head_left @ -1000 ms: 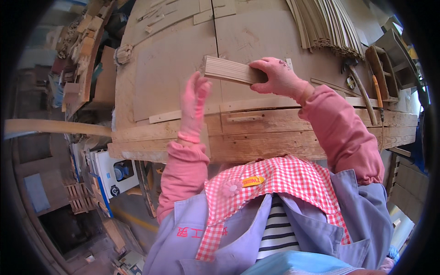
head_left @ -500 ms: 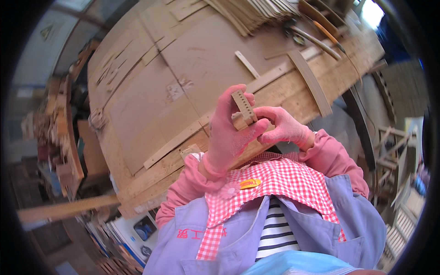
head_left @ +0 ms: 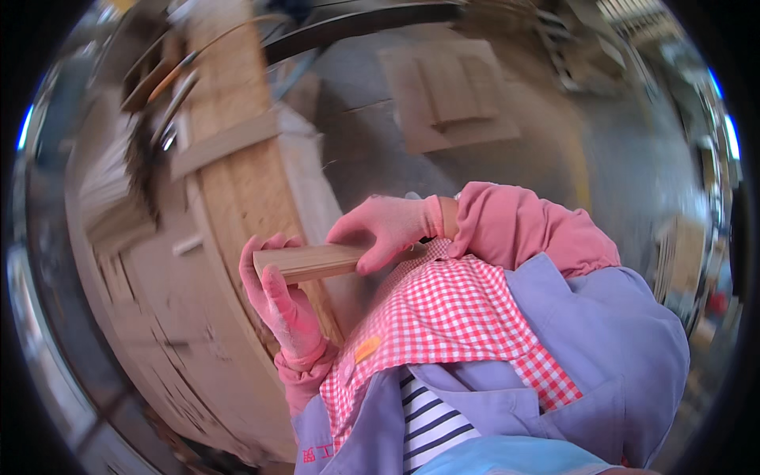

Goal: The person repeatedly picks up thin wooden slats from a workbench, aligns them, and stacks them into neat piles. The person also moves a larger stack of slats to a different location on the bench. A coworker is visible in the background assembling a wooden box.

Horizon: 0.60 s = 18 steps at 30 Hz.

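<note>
A short, pale wooden piece (head_left: 310,261) lies across both my pink-gloved hands, in front of my body and over the bench edge. Lines run along its length, and I cannot tell whether it is one block or several strips stacked. My left hand (head_left: 283,305) holds the far-left end, with the thumb at the near side and the fingers curled round the back. My right hand (head_left: 388,229) is closed on the other end, thumb in front and fingers over the top; that end is hidden in the palm.
The wooden workbench (head_left: 229,186) runs along my left, with a loose board (head_left: 226,144) across it. Stacked thin panels (head_left: 119,190), an orange-handled tool (head_left: 172,75) and a small pale strip (head_left: 188,245) lie on it. Flat boards (head_left: 455,87) rest on the floor ahead.
My view and body have swung right, so the bench now lies to my left. The wooden piece has turned from end-on to lengthwise, and my right hand has moved along to its other end.
</note>
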Each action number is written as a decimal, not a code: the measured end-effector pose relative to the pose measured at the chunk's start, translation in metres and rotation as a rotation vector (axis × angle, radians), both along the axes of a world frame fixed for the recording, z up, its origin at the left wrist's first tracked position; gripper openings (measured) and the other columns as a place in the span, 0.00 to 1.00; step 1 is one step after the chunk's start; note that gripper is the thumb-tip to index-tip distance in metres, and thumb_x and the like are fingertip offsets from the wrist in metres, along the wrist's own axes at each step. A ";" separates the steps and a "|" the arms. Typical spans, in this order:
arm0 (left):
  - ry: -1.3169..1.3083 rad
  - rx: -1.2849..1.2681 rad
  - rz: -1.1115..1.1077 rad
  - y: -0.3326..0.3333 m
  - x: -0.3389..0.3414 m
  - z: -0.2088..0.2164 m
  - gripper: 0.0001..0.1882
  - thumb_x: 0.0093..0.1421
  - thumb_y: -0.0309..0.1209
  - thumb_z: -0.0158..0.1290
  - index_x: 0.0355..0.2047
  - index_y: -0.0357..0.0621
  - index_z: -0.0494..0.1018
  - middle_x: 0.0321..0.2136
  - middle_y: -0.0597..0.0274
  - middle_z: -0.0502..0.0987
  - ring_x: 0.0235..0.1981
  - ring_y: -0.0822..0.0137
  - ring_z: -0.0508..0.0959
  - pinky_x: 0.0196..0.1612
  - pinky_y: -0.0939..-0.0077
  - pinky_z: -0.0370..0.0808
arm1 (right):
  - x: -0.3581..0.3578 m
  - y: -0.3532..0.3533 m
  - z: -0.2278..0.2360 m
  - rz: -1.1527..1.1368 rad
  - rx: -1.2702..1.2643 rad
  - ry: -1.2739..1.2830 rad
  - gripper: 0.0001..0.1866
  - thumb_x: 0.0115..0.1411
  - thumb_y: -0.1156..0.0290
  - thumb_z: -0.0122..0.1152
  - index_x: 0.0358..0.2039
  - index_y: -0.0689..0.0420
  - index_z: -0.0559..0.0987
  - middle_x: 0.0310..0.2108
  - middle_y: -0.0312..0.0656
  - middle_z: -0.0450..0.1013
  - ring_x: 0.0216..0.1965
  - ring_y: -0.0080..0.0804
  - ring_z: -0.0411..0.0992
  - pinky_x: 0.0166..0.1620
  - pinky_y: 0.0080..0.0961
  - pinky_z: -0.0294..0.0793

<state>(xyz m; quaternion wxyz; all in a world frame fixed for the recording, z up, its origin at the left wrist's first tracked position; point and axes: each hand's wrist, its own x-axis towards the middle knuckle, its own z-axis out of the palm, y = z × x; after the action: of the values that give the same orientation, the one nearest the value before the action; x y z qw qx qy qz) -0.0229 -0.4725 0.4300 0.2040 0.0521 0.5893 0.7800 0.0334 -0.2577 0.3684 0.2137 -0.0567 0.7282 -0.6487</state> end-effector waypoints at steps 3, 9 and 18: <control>-0.040 -0.113 -0.103 0.046 -0.003 -0.019 0.28 0.69 0.45 0.52 0.60 0.38 0.63 0.50 0.52 0.75 0.51 0.55 0.77 0.58 0.62 0.71 | 0.028 0.040 -0.011 -0.124 -0.031 -0.057 0.34 0.50 0.56 0.70 0.55 0.59 0.77 0.45 0.47 0.80 0.46 0.37 0.78 0.51 0.31 0.76; -0.195 -0.129 -0.306 0.166 0.008 -0.040 0.25 0.71 0.44 0.50 0.59 0.38 0.64 0.50 0.53 0.75 0.51 0.56 0.77 0.58 0.64 0.71 | 0.095 0.137 -0.029 -0.289 -0.185 -0.154 0.40 0.53 0.52 0.69 0.61 0.65 0.71 0.53 0.52 0.76 0.54 0.40 0.74 0.58 0.31 0.71; -0.192 -0.217 -0.456 0.323 -0.007 -0.130 0.28 0.73 0.44 0.47 0.67 0.42 0.61 0.61 0.54 0.70 0.58 0.60 0.73 0.61 0.65 0.68 | 0.134 0.262 -0.079 -0.649 -0.078 -0.252 0.34 0.51 0.55 0.69 0.55 0.62 0.76 0.50 0.52 0.76 0.53 0.43 0.75 0.58 0.33 0.71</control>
<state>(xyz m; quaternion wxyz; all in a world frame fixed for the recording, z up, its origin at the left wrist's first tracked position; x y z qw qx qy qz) -0.0301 -0.1491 0.2996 0.4338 0.0870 0.6205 0.6475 0.1678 0.0039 0.2896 0.0822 0.2502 0.6510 -0.7120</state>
